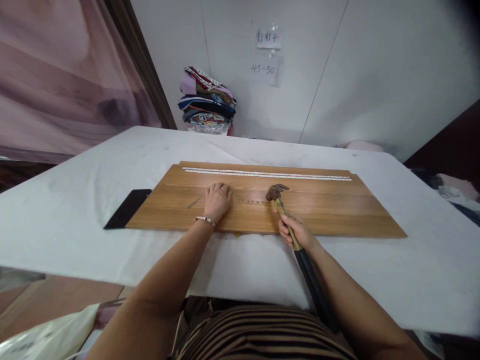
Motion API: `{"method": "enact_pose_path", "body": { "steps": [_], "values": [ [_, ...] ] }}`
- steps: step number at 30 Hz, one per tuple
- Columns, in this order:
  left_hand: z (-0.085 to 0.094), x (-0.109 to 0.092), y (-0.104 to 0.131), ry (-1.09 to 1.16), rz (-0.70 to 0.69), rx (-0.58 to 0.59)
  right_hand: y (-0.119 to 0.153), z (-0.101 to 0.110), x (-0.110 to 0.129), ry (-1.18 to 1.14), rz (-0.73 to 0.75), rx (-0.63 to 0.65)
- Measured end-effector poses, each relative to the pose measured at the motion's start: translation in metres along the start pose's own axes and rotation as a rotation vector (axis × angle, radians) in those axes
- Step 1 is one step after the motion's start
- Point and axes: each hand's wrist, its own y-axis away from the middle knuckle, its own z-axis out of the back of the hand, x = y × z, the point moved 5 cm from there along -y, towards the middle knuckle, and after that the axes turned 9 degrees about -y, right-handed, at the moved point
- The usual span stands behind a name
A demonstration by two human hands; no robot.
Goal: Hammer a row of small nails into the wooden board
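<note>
A long wooden board (337, 210) lies across the white-covered table. My right hand (296, 231) is wrapped round the yellow part of the handle of a hammer (276, 192), whose rusty claw head is over the board's middle, at the right end of a row of several small nails (252, 201). My left hand (218, 199) rests on the board left of that row, fingers bent and close together; what is under them is hidden. A few loose nails (193, 203) lie left of my left hand. Two white measuring strips (262, 174) run along the board's far edge.
The white tablecloth (75, 200) surrounds the board. A flat black object (127, 209) touches the board's left end. Folded cloths (208, 102) are stacked by the wall behind the table. Two paper notes hang on the wall, and a pink curtain (67, 75) is at the left.
</note>
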Motion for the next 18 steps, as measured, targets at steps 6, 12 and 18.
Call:
{"method": "enact_pose_path", "body": {
  "steps": [6, 12, 18],
  "values": [
    [0.0010, -0.0006, 0.0002, 0.006, -0.003, 0.001, 0.0005, -0.0007, 0.0003, 0.006, 0.001, 0.008],
    [-0.0011, 0.0009, -0.0002, 0.017, 0.001, -0.005, 0.0002, -0.0014, 0.0014, 0.003, 0.008, 0.004],
    [-0.0021, 0.0004, -0.0004, 0.010, -0.012, 0.000, 0.0014, -0.0022, 0.0023, 0.003, 0.016, 0.011]
  ]
}}
